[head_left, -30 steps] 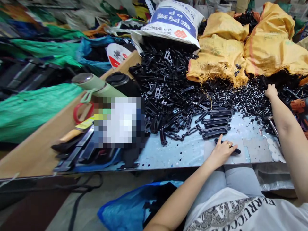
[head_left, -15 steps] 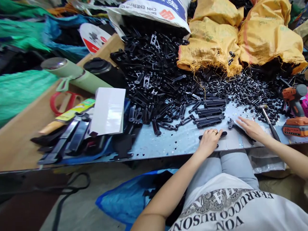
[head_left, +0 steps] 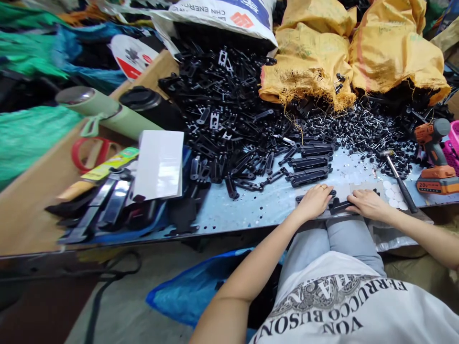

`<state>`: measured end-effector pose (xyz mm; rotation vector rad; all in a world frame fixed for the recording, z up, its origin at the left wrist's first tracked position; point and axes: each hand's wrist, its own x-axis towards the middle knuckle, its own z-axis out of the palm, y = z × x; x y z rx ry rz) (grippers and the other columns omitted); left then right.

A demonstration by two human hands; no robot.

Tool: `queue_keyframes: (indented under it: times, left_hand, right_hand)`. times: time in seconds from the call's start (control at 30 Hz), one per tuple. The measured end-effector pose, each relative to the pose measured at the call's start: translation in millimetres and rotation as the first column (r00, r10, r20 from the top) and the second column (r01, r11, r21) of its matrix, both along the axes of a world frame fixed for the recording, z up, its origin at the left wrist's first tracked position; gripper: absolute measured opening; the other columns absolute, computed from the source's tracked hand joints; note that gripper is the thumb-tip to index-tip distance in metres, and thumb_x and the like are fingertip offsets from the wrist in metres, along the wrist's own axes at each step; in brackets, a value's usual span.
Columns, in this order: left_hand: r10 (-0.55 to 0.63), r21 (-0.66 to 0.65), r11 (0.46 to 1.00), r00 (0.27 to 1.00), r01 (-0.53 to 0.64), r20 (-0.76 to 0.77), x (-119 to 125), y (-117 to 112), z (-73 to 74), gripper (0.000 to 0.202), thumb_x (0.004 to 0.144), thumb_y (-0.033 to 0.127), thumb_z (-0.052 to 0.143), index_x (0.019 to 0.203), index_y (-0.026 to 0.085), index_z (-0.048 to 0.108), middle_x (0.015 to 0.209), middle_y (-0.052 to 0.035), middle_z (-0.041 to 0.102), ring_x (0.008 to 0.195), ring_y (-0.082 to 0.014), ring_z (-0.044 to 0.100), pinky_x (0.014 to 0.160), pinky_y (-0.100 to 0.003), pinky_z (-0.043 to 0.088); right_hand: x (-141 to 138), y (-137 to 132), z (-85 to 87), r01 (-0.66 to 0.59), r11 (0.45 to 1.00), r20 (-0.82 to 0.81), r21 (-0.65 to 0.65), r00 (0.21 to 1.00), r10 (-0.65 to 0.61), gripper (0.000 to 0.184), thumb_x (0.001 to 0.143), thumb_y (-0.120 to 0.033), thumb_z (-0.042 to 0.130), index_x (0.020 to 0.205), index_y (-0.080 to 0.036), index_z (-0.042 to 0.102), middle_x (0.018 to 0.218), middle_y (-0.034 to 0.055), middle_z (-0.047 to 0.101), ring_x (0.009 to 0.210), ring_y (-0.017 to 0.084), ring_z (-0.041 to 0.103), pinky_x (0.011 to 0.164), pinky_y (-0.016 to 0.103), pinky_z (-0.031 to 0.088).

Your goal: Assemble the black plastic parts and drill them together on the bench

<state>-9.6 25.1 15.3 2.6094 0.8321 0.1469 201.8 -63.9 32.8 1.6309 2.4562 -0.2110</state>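
Note:
At the near edge of the bench, my left hand (head_left: 315, 201) is closed over a dark bar-shaped part; its fingers hide most of it. Close beside it, my right hand (head_left: 367, 204) has its fingers curled over a long black bracket (head_left: 340, 207), whose left end points at my left hand. Just beyond my hands lies a short stack of long black brackets (head_left: 309, 176), side by side. A hammer (head_left: 399, 181) with a black handle rests right of my right hand, beside several white discs (head_left: 393, 195).
A big heap of loose black parts (head_left: 229, 114) covers the back. Pins or rivets (head_left: 358, 126) are piled at the back right, below yellow sacks (head_left: 308, 57). An orange cordless drill (head_left: 435, 157) stands far right. White box (head_left: 159, 162), red-handled scissors (head_left: 77, 155) and green flask (head_left: 111, 114) lie left.
My right hand has moved left and closed from spread fingers over the black bracket, which now lies nearer my left hand. The white discs have come into sight. The view has shifted slightly.

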Motion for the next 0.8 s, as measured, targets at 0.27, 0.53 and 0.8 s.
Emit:
queue_keyframes:
  times: [0.27, 0.53, 0.8]
  left_hand:
    - [0.048, -0.037, 0.998, 0.999, -0.049, -0.026, 2.3, -4.9, 6.0, 0.073, 0.064, 0.071, 0.060, 0.114, 0.019, 0.049, 0.108, -0.0098, 0.057, 0.102, -0.0287, 0.053, 0.086, -0.040, 0.042]
    - [-0.002, 0.014, 1.000, 1.000, 0.002, 0.024, 1.9, -6.4, 0.3, 0.071, 0.063, 0.069, 0.062, 0.113, 0.020, 0.050, 0.104, -0.0094, 0.058, 0.100, -0.0290, 0.054, 0.087, -0.041, 0.041]
    - [0.102, 0.052, 0.992, 0.963, -0.119, 0.249, -6.9, -8.6, -13.0, 0.043, 0.073, 0.045, 0.065, 0.105, 0.020, 0.050, 0.101, -0.0075, 0.062, 0.094, -0.0245, 0.061, 0.077, -0.035, 0.048]
  right_hand:
    - [-12.6, -4.1, -2.5, 0.036, 0.991, 0.006, 0.129, 0.999, -0.037, 0.038, 0.097, -0.047, 0.030, 0.096, -0.019, 0.056, 0.088, 0.0064, 0.061, 0.081, 0.019, 0.057, 0.062, 0.028, 0.025]
    - [-13.8, -11.4, 0.2, 0.034, 0.986, -0.011, 0.163, 0.999, -0.033, 0.036, 0.096, -0.046, 0.034, 0.093, -0.020, 0.058, 0.083, 0.0044, 0.061, 0.075, 0.016, 0.053, 0.060, 0.029, 0.021]
    - [-24.6, -2.3, 17.6, -0.002, 0.955, 0.016, 0.296, 1.000, -0.003, 0.029, 0.098, -0.033, 0.034, 0.094, -0.018, 0.058, 0.083, 0.0071, 0.060, 0.077, 0.018, 0.049, 0.063, 0.032, 0.020]
